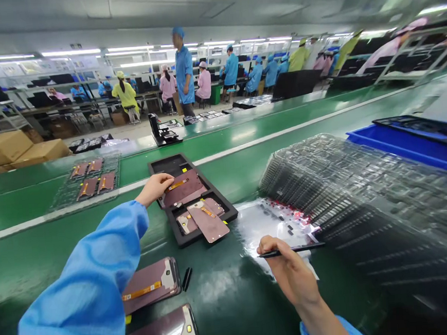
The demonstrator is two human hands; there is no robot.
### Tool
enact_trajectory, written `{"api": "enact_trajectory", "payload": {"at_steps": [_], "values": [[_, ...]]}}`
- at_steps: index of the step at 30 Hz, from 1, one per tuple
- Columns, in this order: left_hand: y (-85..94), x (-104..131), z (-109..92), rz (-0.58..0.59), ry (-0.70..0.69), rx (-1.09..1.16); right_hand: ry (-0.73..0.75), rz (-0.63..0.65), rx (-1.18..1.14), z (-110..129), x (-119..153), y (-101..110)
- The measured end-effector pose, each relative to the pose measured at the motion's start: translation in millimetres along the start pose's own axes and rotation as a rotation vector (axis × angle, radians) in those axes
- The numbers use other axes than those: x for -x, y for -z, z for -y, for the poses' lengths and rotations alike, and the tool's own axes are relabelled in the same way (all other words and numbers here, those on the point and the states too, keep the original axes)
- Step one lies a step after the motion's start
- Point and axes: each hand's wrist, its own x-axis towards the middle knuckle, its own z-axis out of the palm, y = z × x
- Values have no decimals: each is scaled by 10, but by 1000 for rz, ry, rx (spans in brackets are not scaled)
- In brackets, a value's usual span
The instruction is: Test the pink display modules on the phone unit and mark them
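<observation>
1. Maroon phone screen with orange ribbon cable, over the black tray's middle.
2. Left grip pinches its left edge.
3. Right grip, closed, holds a slim black tool.
4. Nearer in the tray: more phone screens, one overhanging the rim.

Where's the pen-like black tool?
Head view, right of centre: the pen-like black tool is in the right hand, near the stacked clear trays.
</observation>
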Motion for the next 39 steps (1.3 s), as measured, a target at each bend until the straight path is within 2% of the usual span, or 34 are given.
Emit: {"api": "enact_trajectory", "payload": {"at_steps": [2, 4, 8, 12, 15, 17, 21, 24, 27, 30, 35, 39], "values": [[33, -209, 62, -80, -3, -119, -22, 3, 11, -62, 3, 18], [6, -397, 122, -104, 2, -219, -43, 25, 7, -123, 9, 55], [-210, -650, 210, -47, 22, -366, -61, 49, -17, -182, -6, 115], [-456, -728, 245, 24, 24, -479, -54, 66, -17, -179, -24, 117], [-546, -676, 215, 38, -8, -565, -52, 69, -10, -175, -27, 106], [-567, -596, 147, 65, -79, -612, -49, 64, -7, -169, -29, 95], [-632, -367, -119, 287, -323, -654, -45, 60, -12, -148, -39, 71], [-782, -178, -337, 464, -463, -692, -40, 55, -32, -136, -49, 61], [-955, -42, -468, 579, -513, -760, -36, 41, -64, -133, -61, 63], [-1029, 9, -522, 620, -528, -810, -46, 19, -124, -133, -76, 71], [-892, 30, -588, 620, -542, -789, -42, 5, -189, -127, -102, 76], [-680, 138, -696, 591, -458, -670, -38, 1, -226, -100, -107, 71]]}}
